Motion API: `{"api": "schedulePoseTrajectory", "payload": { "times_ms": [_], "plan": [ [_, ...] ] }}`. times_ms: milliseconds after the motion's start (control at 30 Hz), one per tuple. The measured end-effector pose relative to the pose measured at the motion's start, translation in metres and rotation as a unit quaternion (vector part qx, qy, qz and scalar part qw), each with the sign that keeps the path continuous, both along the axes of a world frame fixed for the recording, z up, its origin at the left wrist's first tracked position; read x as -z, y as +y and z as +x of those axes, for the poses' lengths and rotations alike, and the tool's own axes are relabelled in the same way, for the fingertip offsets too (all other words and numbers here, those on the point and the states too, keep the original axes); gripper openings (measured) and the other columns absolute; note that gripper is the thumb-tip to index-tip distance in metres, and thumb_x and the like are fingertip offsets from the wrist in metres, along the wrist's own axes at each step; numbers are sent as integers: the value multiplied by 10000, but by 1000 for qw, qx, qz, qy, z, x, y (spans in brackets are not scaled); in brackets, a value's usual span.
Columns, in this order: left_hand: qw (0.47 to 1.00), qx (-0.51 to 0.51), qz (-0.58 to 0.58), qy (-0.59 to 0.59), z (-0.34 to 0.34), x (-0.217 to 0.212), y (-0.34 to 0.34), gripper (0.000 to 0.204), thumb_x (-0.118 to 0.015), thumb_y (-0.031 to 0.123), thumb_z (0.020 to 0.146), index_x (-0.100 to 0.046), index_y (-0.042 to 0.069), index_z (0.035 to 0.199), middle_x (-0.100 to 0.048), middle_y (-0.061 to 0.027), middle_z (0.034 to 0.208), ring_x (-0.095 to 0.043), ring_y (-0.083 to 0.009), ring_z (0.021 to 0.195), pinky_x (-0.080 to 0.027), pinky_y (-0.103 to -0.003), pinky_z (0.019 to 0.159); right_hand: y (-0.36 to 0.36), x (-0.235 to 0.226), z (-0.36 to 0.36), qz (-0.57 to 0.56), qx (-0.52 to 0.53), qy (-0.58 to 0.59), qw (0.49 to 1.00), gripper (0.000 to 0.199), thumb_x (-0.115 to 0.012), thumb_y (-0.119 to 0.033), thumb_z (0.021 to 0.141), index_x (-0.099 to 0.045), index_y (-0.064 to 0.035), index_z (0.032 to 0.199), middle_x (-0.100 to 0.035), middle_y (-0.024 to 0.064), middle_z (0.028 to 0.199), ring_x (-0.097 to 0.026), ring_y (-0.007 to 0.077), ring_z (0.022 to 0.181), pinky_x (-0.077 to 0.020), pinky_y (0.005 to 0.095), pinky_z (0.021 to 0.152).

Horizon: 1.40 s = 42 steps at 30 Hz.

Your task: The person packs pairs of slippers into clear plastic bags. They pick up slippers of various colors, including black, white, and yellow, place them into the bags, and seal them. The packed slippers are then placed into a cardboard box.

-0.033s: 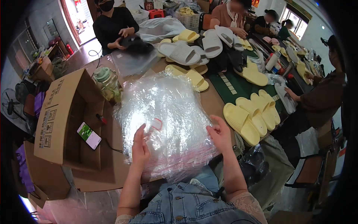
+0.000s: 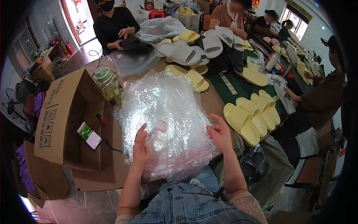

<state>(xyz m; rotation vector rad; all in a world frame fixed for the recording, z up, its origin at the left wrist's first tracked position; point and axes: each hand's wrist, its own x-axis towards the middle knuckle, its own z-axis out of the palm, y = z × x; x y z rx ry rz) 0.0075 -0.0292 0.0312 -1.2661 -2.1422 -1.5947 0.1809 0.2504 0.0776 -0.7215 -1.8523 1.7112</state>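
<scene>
A stack of clear plastic bags (image 2: 167, 100) lies in front of me, with pink strips along its near edge. My left hand (image 2: 141, 149) is at the stack's left side, its index finger raised. A loose clear plastic bag (image 2: 158, 132) with a small red-lined patch rises from the stack beside that hand and appears to be pinched there. Over the right edge of the stack is my right hand (image 2: 220, 135), thumb and index finger apart, with nothing visible between them. Yellow slippers (image 2: 244, 125) stand in a row just beyond it.
An open cardboard box (image 2: 56, 123) stands at left, a phone (image 2: 89, 135) inside its opening. Behind it is a glass jar (image 2: 108, 84). Grey slippers (image 2: 179, 52) and yellow ones pile up at the far side. A co-worker (image 2: 115, 30) across the table handles a dark item.
The red-lined patch on the loose bag has shifted slightly right and tilted. My hands have barely moved. The co-worker's dark item has changed position a little.
</scene>
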Motion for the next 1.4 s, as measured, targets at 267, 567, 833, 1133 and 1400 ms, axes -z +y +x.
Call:
{"api": "schedulePoseTrajectory", "payload": {
  "times_ms": [267,567,833,1133,1400],
  "plan": [
    [997,0,-77,-8,10,-16,2,530,-448,-183,729,-760,76,1071,-563,-224,1413,-685,-328,1127,-558,-345,857,3,-17,-14,127,-43,-33,990,191,-686,-83,907,-756,-63,1084,-545,-61,676,-437,36,607,-365,217,561],
    [995,-4,-75,-62,3,-5,-7,340,-590,-102,754,-748,53,1012,-665,-155,1258,-670,-292,999,-548,-334,755,7,-41,-34,-57,-121,2,991,239,-677,-138,949,-737,-44,1161,-572,-60,739,-471,28,638,-385,197,576],
    [932,-63,-351,61,61,-66,30,836,-831,442,735,-552,-60,1342,-489,-243,1458,-392,-419,1408,-299,-500,1173,-3,-40,-49,-123,-200,25,972,325,-678,-154,958,-696,-36,1260,-634,-35,863,-574,44,795,-443,205,661],
    [941,-65,-330,44,52,-2,36,857,-782,499,772,-526,-90,1339,-495,-248,1446,-411,-416,1392,-305,-497,1175,-25,-8,-32,163,-165,-1,973,1125,-847,-112,770,-105,-69,1615,-392,150,1493,-461,253,1328,-463,403,1053],
    [943,-46,-330,-2,50,-17,38,942,-783,601,744,-524,-72,1349,-510,-259,1433,-430,-410,1391,-316,-490,1170,-32,25,-18,-140,-234,88,958,984,-614,98,870,-29,-128,1628,-333,180,1578,-465,273,1353,-473,414,1048]
  ]
}}
